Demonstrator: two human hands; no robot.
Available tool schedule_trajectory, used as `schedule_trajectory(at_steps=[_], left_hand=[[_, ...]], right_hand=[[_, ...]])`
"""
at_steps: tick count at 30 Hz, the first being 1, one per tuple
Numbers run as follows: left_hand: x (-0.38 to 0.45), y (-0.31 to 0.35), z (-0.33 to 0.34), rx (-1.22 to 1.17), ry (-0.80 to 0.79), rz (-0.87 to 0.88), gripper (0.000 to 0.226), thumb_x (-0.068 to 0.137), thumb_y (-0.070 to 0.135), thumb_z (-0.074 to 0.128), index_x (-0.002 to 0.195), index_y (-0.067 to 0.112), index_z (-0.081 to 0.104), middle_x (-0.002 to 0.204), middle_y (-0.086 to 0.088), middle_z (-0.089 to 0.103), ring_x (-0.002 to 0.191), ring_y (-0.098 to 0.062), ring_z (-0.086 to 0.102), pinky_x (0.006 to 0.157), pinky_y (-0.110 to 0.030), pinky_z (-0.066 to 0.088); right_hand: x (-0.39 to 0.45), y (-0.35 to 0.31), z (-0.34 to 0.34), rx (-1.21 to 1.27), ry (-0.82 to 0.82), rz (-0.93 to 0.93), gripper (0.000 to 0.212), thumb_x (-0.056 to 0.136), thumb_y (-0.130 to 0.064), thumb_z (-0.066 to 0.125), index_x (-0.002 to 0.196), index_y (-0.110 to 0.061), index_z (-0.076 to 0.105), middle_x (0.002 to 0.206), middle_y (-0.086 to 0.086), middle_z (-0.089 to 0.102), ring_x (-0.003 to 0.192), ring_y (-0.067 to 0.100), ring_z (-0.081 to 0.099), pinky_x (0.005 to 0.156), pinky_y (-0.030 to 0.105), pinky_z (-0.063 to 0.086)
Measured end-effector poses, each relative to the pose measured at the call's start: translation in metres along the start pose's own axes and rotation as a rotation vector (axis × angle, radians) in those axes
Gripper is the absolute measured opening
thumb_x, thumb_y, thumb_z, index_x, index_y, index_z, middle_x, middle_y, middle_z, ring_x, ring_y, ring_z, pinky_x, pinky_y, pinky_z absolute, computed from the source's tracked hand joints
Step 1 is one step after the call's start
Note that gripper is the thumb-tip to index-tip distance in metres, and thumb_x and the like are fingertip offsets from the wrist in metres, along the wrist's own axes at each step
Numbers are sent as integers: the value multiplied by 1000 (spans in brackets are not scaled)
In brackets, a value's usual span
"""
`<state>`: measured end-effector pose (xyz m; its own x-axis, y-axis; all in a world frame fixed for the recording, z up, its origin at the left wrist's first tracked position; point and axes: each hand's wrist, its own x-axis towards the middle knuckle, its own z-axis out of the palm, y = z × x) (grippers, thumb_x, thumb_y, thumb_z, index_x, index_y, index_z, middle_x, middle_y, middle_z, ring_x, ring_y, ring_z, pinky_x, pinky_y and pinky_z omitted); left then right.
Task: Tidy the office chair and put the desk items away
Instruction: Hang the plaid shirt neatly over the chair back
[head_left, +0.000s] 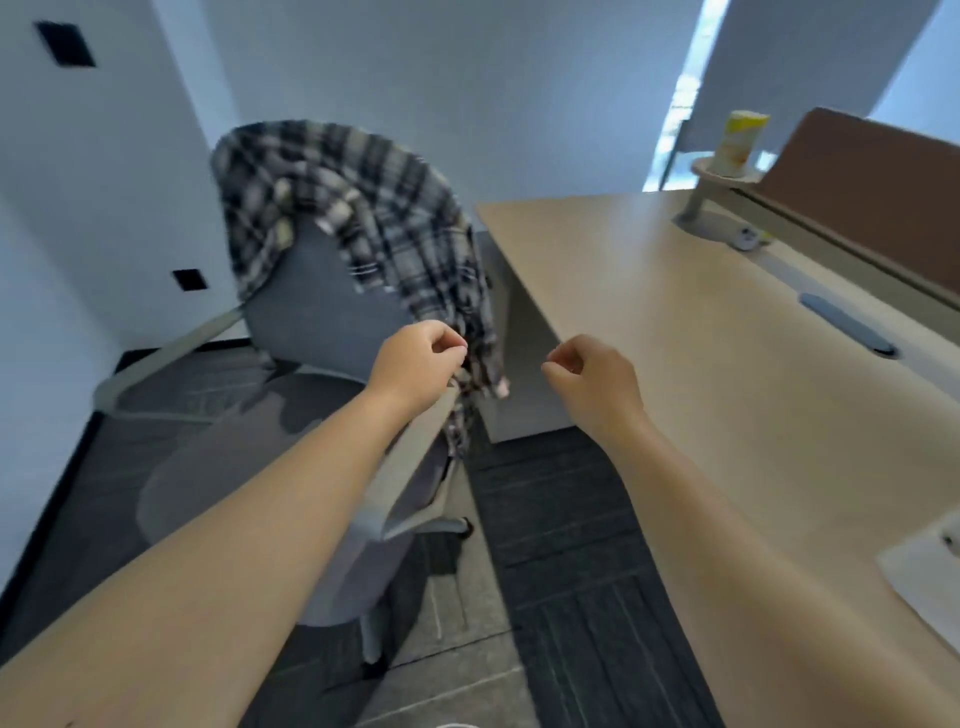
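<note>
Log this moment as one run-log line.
plaid shirt draped over chair backrest | left hand at shirt's hanging end, grip unclear | right hand curled, empty

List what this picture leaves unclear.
- Head view: whether the left hand pinches the shirt hem; curled fingers hide the contact.
- Can label: blurred, too small.
- White object on the desk: cut by the right edge.
- Chair base: hidden by the seat.

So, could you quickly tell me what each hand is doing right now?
Left hand: fingers curled beside the plaid shirt; a grip cannot be told.
Right hand: loosely curled, holding nothing.
</note>
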<state>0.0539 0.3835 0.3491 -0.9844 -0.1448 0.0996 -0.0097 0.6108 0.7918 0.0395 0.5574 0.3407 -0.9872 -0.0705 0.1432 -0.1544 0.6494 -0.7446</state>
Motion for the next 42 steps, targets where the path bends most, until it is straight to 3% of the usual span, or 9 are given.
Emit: schedule_trajectory(at_steps=[17, 21, 25, 30, 34, 36, 38, 40, 42], left_hand=[[-11, -297, -329, 150, 215, -320, 12, 86, 19, 49, 87, 15, 60, 87, 2, 55, 84, -16, 50, 72, -30, 37], [-3, -351, -357, 92, 252, -409, 11, 86, 19, 48, 86, 17, 59, 79, 6, 54, 79, -15, 50, 57, -22, 37], [10, -401, -362, 66, 237, -490, 8, 86, 19, 48, 84, 19, 56, 78, 10, 53, 84, -14, 50, 65, -27, 38], [41, -456, -357, 83, 245, -588, 8, 86, 19, 48, 84, 20, 56, 91, 4, 55, 88, -12, 49, 75, -26, 35], [67, -491, -352, 92, 221, -641, 12, 87, 21, 47, 91, 17, 58, 95, 5, 54, 90, -11, 49, 78, -26, 36], [77, -504, -349, 84, 203, -652, 16, 87, 20, 47, 95, 15, 60, 97, 4, 55, 91, -12, 50, 79, -26, 37], [89, -520, -349, 85, 194, -661, 17, 88, 20, 47, 96, 14, 60, 100, 3, 57, 91, -11, 50, 79, -26, 37], [101, -533, -349, 76, 187, -658, 17, 88, 20, 47, 97, 14, 60, 102, 1, 58, 92, -12, 50, 80, -26, 37], [112, -545, -349, 63, 168, -646, 19, 88, 19, 47, 98, 12, 60, 106, -1, 60, 94, -13, 50, 82, -26, 38]], right_hand=[[5, -239, 361, 88, -332, 56, 10, 86, -21, 52, 88, -13, 58, 73, -4, 55, 69, 17, 51, 61, 31, 42], [27, -255, 424, 142, -397, 135, 12, 87, -23, 52, 88, -13, 58, 65, -5, 51, 58, 11, 46, 48, 25, 33], [59, -255, 488, 159, -450, 225, 14, 86, -25, 53, 84, -13, 58, 64, -4, 48, 60, 12, 44, 51, 25, 32], [105, -250, 572, 205, -539, 368, 37, 87, -29, 53, 54, -18, 39, 55, 0, 39, 50, 14, 36, 46, 27, 26], [132, -243, 626, 272, -544, 472, 41, 85, -27, 54, 50, -15, 36, 52, 6, 35, 52, 21, 35, 57, 28, 28], [142, -241, 646, 308, -540, 546, 36, 86, -26, 54, 55, -13, 41, 54, 6, 37, 50, 19, 34, 52, 29, 27], [152, -237, 666, 392, -523, 621, 19, 86, -23, 56, 78, -6, 54, 68, 7, 49, 56, 18, 43, 56, 32, 37], [159, -230, 683, 462, -491, 696, 30, 85, -20, 57, 107, 0, 52, 91, 12, 56, 77, 23, 53, 72, 39, 47], [163, -227, 693, 541, -439, 758, 34, 86, -11, 57, 116, 2, 49, 107, 17, 58, 94, 28, 57, 76, 37, 48]])
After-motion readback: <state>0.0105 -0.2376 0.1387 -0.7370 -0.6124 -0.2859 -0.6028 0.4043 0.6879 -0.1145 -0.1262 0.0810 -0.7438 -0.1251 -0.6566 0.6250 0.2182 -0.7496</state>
